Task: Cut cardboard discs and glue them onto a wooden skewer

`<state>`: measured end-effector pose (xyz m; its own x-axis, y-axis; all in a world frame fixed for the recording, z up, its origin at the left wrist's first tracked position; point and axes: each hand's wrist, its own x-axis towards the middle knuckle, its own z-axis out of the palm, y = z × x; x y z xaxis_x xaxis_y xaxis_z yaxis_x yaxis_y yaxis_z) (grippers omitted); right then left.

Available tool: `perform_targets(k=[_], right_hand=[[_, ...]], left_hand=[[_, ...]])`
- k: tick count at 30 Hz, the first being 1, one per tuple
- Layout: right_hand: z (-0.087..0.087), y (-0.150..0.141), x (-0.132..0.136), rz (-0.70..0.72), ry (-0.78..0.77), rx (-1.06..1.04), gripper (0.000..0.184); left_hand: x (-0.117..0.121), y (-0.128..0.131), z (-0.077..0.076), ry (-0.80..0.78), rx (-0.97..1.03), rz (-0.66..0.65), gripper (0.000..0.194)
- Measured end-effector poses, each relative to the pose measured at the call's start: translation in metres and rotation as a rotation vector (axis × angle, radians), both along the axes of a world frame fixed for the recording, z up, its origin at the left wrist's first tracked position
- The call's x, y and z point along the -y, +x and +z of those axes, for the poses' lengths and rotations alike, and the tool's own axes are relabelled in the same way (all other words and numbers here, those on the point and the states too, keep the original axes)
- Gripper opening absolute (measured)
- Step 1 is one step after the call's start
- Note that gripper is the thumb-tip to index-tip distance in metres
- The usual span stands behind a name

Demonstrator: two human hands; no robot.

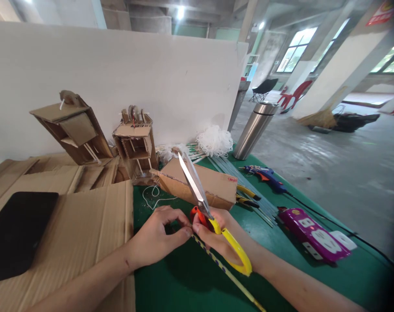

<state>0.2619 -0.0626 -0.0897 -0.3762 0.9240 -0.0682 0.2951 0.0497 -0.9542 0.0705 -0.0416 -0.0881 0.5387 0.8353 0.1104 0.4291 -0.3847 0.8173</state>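
My right hand [220, 236] is closed round the yellow and red handles of a pair of scissors [197, 186], blades shut and pointing up and away. The same hand's fingertips also touch a thin yellow stick with dark stripes [227, 273] that runs toward the near edge. My left hand [158, 236] pinches the far end of that stick, thumb and forefinger pressed together, right against the right fingertips. Both hands rest low over the green table top [190, 277].
Flat cardboard sheets [86, 234] and a black pad [18, 229] lie left. Two small cardboard models [76, 130] stand at the back by a white board. A cardboard wedge [213, 186], steel flask [255, 130], glue gun [268, 175], purple power strip [310, 234], clear sticks and pliers sit right.
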Motion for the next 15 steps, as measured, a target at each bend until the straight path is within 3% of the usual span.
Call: perform_targets(k=[4,10,15], right_hand=[[-0.0002,0.0001,0.0002,-0.012,0.028,-0.011,0.019],[-0.0022,0.0008,-0.0013,-0.017,-0.035,-0.116,0.023],[-0.002,0.0003,-0.0023,-0.009,-0.035,-0.049,0.019]], left_hand=[[0.0018,0.0009,0.0002,0.013,-0.012,-0.041,0.009],[-0.0007,0.0001,0.0028,-0.079,0.04,0.073,0.023],[-0.0018,-0.0001,0.0017,-0.09,0.03,0.06,0.019]])
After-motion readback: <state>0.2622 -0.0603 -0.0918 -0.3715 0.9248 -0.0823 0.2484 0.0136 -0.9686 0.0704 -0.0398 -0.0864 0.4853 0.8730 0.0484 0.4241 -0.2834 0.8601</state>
